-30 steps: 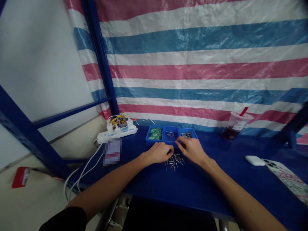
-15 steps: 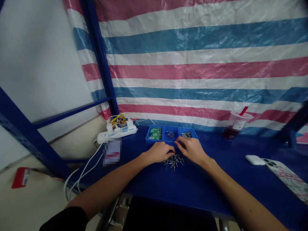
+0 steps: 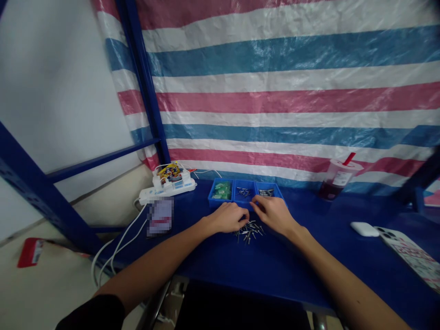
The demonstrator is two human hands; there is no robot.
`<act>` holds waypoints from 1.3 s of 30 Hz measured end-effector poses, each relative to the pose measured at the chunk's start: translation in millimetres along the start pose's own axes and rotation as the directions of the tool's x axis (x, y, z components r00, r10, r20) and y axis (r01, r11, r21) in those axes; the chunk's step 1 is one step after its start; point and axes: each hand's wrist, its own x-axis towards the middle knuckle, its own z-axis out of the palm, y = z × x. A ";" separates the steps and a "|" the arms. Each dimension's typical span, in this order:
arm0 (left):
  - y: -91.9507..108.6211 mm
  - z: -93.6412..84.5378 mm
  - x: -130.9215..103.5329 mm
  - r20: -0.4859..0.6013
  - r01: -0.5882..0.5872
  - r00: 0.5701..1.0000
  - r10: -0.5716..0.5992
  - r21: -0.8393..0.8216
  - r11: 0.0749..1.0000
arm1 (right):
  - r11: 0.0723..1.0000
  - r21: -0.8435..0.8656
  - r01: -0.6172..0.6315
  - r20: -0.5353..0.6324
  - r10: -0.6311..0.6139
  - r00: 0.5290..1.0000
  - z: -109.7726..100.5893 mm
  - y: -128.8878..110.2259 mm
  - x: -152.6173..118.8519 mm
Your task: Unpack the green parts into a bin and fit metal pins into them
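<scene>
A loose pile of thin metal pieces [image 3: 250, 232] lies on the blue table [image 3: 220, 266]. My left hand [image 3: 229, 217] is at the pile's upper left edge, its fingers curled down and closed; whatever they pinch is too small to make out. Just right of it, my right hand [image 3: 273, 211] hovers by the front of the blue trays, thumb and index finger apart at the tips. Behind the hands stand three blue bins: the left one [image 3: 211, 200] holds green items, the middle one [image 3: 239, 199] a few metal pieces, the right one [image 3: 280, 192] darker metal pieces.
A white power strip [image 3: 185, 187] with plugs and cables sits at the back left, a flat pixelated item [image 3: 161, 217] in front of it. To the right are a cup with a red straw [image 3: 335, 179], a white case [image 3: 364, 229] and a phone [image 3: 409, 254].
Both hands keep nearly the same place; only a very slight shift of the left fingers and of the whole view shows.
</scene>
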 end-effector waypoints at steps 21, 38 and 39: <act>-7.1 -15.9 -2.0 -0.346 0.152 0.923 -0.167 -0.070 0.986 | 0.997 0.081 0.005 -0.049 -0.001 0.999 -0.3 2.1 0.9; -5.0 -11.6 -2.2 -0.333 0.089 0.936 -0.113 -0.085 0.992 | 0.995 0.091 0.047 -0.008 -0.047 0.999 -1.7 -2.6 0.9; -5.2 -10.7 -2.1 -0.335 0.086 0.936 -0.109 -0.081 0.993 | 0.994 0.095 0.052 -0.009 -0.052 0.999 -1.8 -3.3 0.8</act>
